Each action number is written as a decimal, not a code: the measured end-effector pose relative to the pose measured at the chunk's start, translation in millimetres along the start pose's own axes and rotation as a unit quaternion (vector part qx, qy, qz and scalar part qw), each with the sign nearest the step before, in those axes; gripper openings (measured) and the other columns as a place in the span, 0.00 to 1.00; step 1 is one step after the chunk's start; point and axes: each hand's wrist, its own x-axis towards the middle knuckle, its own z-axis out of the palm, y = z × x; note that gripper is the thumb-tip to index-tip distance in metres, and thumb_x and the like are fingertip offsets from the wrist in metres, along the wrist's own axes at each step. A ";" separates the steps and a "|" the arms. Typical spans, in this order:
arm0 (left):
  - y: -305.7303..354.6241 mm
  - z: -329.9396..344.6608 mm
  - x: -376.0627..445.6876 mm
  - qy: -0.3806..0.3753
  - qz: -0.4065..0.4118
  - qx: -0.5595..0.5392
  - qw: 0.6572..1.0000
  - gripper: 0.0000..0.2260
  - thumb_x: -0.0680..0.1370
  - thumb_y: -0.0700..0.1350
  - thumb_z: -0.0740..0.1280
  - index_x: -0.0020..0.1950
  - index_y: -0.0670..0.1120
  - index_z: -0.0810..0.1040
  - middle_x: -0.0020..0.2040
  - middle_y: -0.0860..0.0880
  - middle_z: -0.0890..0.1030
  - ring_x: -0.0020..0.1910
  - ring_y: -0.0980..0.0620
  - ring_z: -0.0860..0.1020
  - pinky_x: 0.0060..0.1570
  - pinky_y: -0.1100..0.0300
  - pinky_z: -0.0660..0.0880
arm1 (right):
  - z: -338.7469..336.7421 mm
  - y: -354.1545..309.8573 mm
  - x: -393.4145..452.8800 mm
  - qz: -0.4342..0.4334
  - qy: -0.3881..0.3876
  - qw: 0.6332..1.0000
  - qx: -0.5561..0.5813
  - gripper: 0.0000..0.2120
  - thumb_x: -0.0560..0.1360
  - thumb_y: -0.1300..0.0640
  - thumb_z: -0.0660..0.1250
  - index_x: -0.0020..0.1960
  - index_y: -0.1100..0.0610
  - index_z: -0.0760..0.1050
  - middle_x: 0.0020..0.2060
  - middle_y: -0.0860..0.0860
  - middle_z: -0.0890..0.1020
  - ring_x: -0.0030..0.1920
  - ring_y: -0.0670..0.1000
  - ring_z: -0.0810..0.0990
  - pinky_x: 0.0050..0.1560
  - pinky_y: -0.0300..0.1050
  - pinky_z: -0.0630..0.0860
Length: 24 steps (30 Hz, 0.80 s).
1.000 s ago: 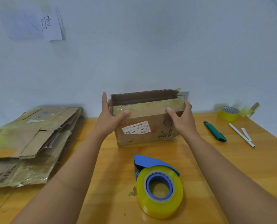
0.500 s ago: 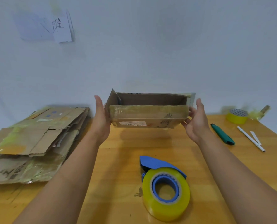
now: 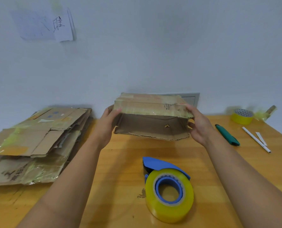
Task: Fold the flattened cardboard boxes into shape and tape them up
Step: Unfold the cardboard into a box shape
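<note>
Cardboard box now tipped open-side toward camera, both hands gripping.

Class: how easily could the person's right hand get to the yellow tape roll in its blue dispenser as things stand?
Probably yes, but not at once. The right hand and left hand both grip the brown cardboard box. Nothing lies between that hand and the tape roll on the wooden table.

The cardboard box is brown, worn, covered in old yellowish tape, tipped so its open side faces the camera. A stack of flattened boxes lies at the left. The yellow tape roll in its blue dispenser stands up front.
</note>
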 end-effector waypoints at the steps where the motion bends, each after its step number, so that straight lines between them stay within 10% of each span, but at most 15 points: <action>1: -0.4 -0.2 0.1 -0.003 0.009 0.004 1.000 0.25 0.77 0.57 0.67 0.72 0.50 0.71 0.65 0.51 0.79 0.63 0.52 0.78 0.61 0.56 0.72 | 0.8 0.7 -0.1 -0.005 -0.008 1.000 -0.026 0.10 0.77 0.43 0.69 0.49 0.46 0.87 0.44 0.44 0.86 0.53 0.53 0.76 0.51 0.47 0.73; 9: -14.5 -15.5 2.3 -0.035 -0.015 0.171 0.985 0.43 0.71 0.44 0.73 0.78 0.67 0.54 0.78 0.54 0.63 0.75 0.48 0.65 0.69 0.44 0.70 | 1.8 3.5 1.0 0.011 -0.009 1.000 0.024 0.11 0.81 0.54 0.63 0.57 0.51 0.83 0.47 0.49 0.87 0.50 0.50 0.83 0.57 0.49 0.78; 14: -21.5 -15.3 2.9 -0.090 0.073 0.258 0.959 0.46 0.73 0.31 0.69 0.76 0.70 0.54 0.72 0.67 0.66 0.72 0.61 0.65 0.67 0.53 0.73 | 4.2 8.2 4.8 0.019 0.003 1.000 0.018 0.14 0.83 0.55 0.61 0.65 0.56 0.78 0.55 0.55 0.83 0.55 0.55 0.81 0.58 0.54 0.76; 24: -22.0 -13.6 -4.3 -0.065 0.024 0.143 0.987 0.46 0.65 0.61 0.77 0.76 0.65 0.55 0.65 0.62 0.75 0.59 0.68 0.76 0.47 0.74 0.75 | 4.0 19.7 12.7 -0.070 0.007 0.993 -0.099 0.14 0.79 0.65 0.67 0.61 0.51 0.74 0.52 0.48 0.84 0.49 0.47 0.84 0.46 0.40 0.79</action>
